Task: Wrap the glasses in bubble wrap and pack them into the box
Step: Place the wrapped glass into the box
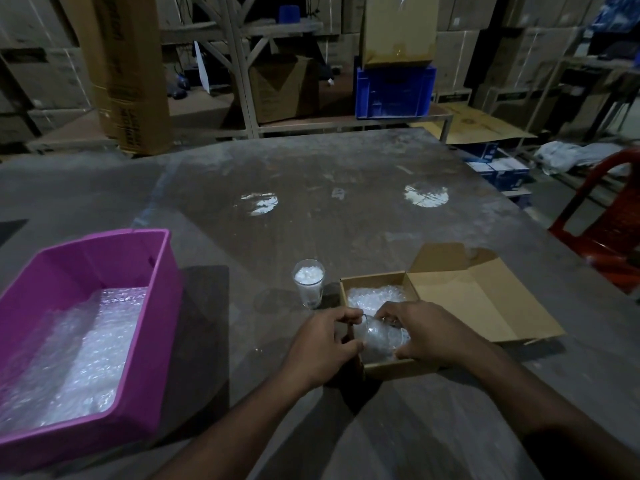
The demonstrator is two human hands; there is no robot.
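Warehouse table [311, 174] — left hand [322, 344] and right hand [426, 332] both grip wrapped glass [381, 336] over box [391, 367]; second glass [309, 285] just beyond left grip.

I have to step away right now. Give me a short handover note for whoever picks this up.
Left hand and right hand: both grip a wrapped glass, lying on its side over the near end of the cardboard box.
Done: one wrapped bundle already sits in the box.
Left: seat this glass, then wrap the upright glass beside the box. Spare bubble wrap is in the pink bin.
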